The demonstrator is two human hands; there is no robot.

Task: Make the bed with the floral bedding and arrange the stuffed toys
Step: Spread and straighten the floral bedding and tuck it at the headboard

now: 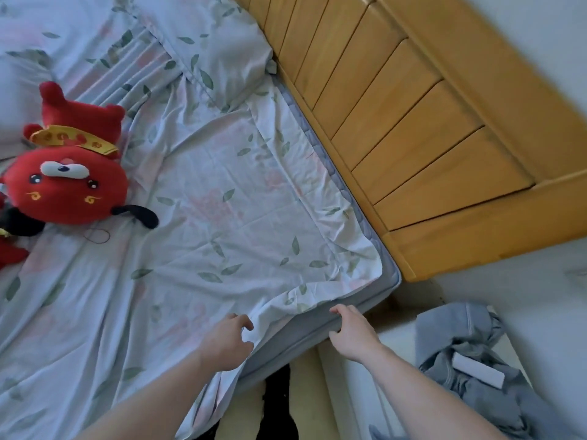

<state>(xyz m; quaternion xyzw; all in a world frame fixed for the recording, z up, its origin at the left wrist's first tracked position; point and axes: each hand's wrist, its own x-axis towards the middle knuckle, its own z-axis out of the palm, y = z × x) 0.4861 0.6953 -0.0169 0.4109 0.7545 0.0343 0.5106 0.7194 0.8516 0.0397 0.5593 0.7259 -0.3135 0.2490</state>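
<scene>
A pale floral sheet [222,217] with green leaves lies wrinkled over the grey mattress [305,331], its corner pulled back so the mattress edge shows. My left hand [227,341] pinches the sheet's edge near that corner. My right hand [352,331] curls its fingers round the mattress edge just right of it. A red stuffed toy [66,182] with a gold-trimmed hat lies on the sheet at the left. A floral pillow [219,42] rests against the headboard.
The wooden headboard [413,122] runs diagonally along the right of the bed. A white bedside surface [394,344] at the lower right holds crumpled grey clothing [470,369]. A dark floor gap [279,404] lies between bed and stand.
</scene>
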